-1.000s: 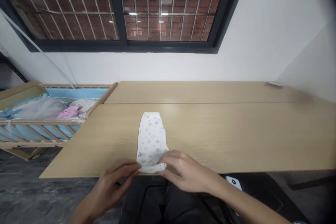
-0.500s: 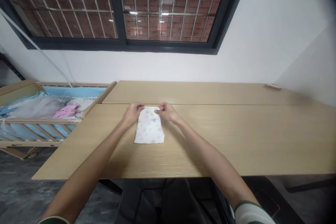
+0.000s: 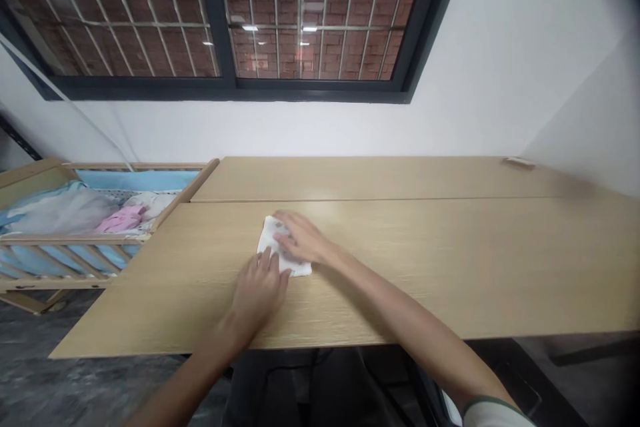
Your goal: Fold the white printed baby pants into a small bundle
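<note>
Left hand and right hand press folded cloth; crib holds pink clothes.

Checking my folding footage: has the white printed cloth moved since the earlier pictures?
Yes: the far edge of the white printed cloth now lies nearer the person, further from the seam between the tabletops; its near edge looks about level.
</note>
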Demonstrator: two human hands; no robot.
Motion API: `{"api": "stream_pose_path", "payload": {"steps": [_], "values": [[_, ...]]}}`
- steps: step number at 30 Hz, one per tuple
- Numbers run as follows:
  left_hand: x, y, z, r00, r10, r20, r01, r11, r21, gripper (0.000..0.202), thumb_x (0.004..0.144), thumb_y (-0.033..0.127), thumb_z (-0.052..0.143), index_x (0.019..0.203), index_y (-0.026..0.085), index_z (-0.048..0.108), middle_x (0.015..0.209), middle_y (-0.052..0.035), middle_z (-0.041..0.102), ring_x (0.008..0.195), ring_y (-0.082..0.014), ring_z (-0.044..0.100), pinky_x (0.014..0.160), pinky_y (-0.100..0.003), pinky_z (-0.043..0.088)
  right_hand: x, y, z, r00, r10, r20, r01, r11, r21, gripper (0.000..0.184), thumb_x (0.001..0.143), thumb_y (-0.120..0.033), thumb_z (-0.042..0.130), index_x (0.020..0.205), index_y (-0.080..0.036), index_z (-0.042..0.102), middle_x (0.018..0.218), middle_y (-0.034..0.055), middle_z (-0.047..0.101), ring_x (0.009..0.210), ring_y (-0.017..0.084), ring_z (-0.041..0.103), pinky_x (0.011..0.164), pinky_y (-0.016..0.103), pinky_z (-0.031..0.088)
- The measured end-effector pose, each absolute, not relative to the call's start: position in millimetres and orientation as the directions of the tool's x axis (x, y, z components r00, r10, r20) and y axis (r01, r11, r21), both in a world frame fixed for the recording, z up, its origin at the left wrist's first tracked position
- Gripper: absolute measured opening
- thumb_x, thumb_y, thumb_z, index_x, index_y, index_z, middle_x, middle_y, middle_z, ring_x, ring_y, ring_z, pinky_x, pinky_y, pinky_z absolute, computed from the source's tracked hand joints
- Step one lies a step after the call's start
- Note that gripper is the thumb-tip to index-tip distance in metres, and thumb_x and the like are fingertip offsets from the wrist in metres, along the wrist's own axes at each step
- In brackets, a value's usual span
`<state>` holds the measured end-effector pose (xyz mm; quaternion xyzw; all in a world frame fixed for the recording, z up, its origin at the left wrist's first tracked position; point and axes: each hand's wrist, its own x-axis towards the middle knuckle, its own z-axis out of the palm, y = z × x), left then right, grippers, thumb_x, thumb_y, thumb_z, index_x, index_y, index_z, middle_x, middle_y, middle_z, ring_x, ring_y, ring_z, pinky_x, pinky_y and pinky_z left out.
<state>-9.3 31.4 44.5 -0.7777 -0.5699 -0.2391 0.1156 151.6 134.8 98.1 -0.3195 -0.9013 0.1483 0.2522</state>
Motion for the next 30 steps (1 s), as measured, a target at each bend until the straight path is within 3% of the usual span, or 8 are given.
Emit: {"api": "stream_pose_path", "payload": {"steps": [3,6,10,15,22,30], "values": [[-2.9,-1.1,27.8,0.309,0.811,0.496,0.937,-0.349,-0.013,0.037,0.100,0.033,0.042,0.114,0.009,0.067,0.114,-0.0237,0.069,0.106,-0.0370,0.065,0.091,-0.054,0.052,137.1,101.8,100.6,-0.885,0.399,0.240,0.289,0.875,-0.389,0.056,0.106,-0.046,0.036,0.156,-0.021,0.035,0.164,0.0104,0.031,0.153,0.024,0.024,0.123,0.043,0.022],[-4.3,-10.0,19.1,0.395,0.789,0.470,0.908,-0.413,-0.069,0.034,0.100,0.025,0.041,0.110,0.014,0.071,0.108,-0.0190,0.073,0.104,-0.0356,0.066,0.098,-0.059,0.049,126.2,88.5,87.6,-0.949,0.288,0.127,0.210,0.879,-0.428,0.056,0.107,-0.046,0.031,0.158,-0.022,0.032,0.166,0.0079,0.024,0.155,0.020,0.017,0.125,0.040,0.015],[-9.8,-8.4,12.1,0.359,0.785,0.505,0.912,-0.409,-0.012,0.038,0.102,0.033,0.041,0.113,0.009,0.068,0.115,-0.0223,0.070,0.111,-0.0360,0.065,0.102,-0.059,0.048,123.5,101.2,68.0,-0.944,0.329,-0.002,0.290,0.831,-0.474,0.057,0.108,-0.048,0.025,0.160,-0.023,0.028,0.167,0.0061,0.021,0.155,0.018,0.015,0.126,0.041,0.013],[-12.2,-5.6,3.3,0.291,0.796,0.531,0.929,-0.368,0.042,0.051,0.103,0.042,0.039,0.133,0.003,0.054,0.134,-0.0269,0.060,0.134,-0.0377,0.051,0.104,-0.053,0.049,124.0,140.9,57.3,-0.901,0.431,-0.045,0.415,0.828,-0.377,0.065,0.106,-0.055,0.020,0.161,-0.020,0.023,0.167,0.0057,0.016,0.156,0.021,0.010,0.127,0.044,0.007],[-12.5,-4.5,1.1,0.281,0.801,0.528,0.930,-0.364,0.057,0.052,0.104,0.041,0.038,0.142,0.006,0.046,0.147,-0.0272,0.049,0.140,-0.0369,0.045,0.106,-0.052,0.048,121.1,197.2,45.1,-0.862,0.506,0.037,0.474,0.829,-0.299,0.066,0.105,-0.056,0.025,0.161,-0.022,0.023,0.167,0.0038,0.017,0.156,0.021,0.012,0.127,0.042,0.008],[-15.3,-3.5,1.9,0.301,0.807,0.508,0.931,-0.364,0.026,0.050,0.104,0.039,0.038,0.138,0.005,0.048,0.146,-0.0283,0.049,0.140,-0.0365,0.045,0.106,-0.051,0.049,116.3,233.7,36.1,-0.807,0.589,0.051,0.561,0.791,-0.245,0.070,0.104,-0.058,0.021,0.162,-0.018,0.021,0.167,0.0066,0.017,0.155,0.023,0.013,0.126,0.044,0.009]]}}
